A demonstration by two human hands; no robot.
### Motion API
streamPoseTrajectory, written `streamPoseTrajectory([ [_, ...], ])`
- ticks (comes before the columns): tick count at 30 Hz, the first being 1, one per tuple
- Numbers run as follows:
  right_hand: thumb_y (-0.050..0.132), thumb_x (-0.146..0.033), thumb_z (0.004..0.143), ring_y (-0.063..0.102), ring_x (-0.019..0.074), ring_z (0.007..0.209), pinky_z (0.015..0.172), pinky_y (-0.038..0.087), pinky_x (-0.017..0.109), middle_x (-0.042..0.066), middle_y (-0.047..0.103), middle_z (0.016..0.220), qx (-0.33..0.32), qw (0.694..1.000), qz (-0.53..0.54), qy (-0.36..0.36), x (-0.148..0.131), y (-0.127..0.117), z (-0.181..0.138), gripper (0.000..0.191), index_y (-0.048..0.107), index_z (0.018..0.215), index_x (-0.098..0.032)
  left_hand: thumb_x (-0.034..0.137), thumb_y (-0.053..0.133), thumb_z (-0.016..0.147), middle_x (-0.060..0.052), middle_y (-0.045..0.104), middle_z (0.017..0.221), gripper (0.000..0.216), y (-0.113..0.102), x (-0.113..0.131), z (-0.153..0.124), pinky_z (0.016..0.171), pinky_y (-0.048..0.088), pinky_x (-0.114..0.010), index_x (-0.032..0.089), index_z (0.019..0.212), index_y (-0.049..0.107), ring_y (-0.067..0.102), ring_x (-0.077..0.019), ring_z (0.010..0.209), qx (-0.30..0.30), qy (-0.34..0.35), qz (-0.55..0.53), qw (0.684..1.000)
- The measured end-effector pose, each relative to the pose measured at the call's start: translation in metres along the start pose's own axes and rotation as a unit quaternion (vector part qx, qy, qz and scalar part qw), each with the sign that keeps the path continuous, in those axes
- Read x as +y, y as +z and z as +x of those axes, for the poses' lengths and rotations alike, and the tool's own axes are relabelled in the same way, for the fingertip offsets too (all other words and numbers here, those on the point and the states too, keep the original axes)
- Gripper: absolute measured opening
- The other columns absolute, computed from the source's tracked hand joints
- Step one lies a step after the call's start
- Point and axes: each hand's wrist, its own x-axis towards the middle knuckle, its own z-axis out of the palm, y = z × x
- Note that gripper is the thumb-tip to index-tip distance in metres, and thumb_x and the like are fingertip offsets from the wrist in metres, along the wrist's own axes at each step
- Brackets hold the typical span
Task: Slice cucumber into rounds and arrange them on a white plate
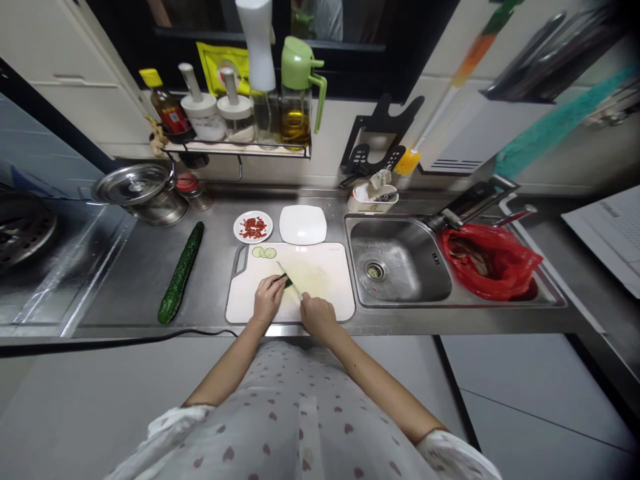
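On the white cutting board (330,267) my right hand (318,315) is closed round the handle of a knife (295,289). Its blade points up and to the left, against a small dark green cucumber piece (289,283). The fingers of my left hand (269,297) are bent and closed on that piece, hiding much of it. A few pale cucumber slices (264,253) lie at the board's upper left. Left of the board a whole cucumber (182,273) rests on the steel counter.
Behind the board stand a plate of chopped red pieces (253,227) and a white plate (303,225). To the right are a sink (400,260) and a red plastic bag (490,263). A lidded pot (143,193) stands back left, below a rack with bottles (240,148).
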Motion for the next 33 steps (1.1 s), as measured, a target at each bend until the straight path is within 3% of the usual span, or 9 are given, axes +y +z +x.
streamPoseTrajectory([
  [24,0.034,-0.018,0.096,0.067,0.0224,0.092,0.076,0.047,0.03,0.013,0.07,0.094,0.008,1.0,0.003,-0.021,-0.009,-0.005,0.027,0.025,0.054,0.111,-0.014,0.029,0.049,0.094,-0.008,0.068,0.109,0.026,0.001,-0.002,0.0,0.095,0.05,-0.038,0.023,0.108,0.07,0.06,-0.019,0.104,-0.001,0.008,-0.014,1.0],
  [33,0.032,-0.017,0.096,0.067,0.0241,0.094,0.075,0.047,0.031,0.015,0.07,0.096,-0.025,1.0,0.004,-0.006,-0.003,-0.003,0.006,0.028,0.056,0.11,-0.013,0.026,0.05,0.093,-0.008,0.068,0.109,0.024,0.0,0.0,0.001,0.094,0.05,-0.037,0.023,0.107,0.069,0.06,-0.019,0.104,0.008,0.021,-0.016,1.0],
])
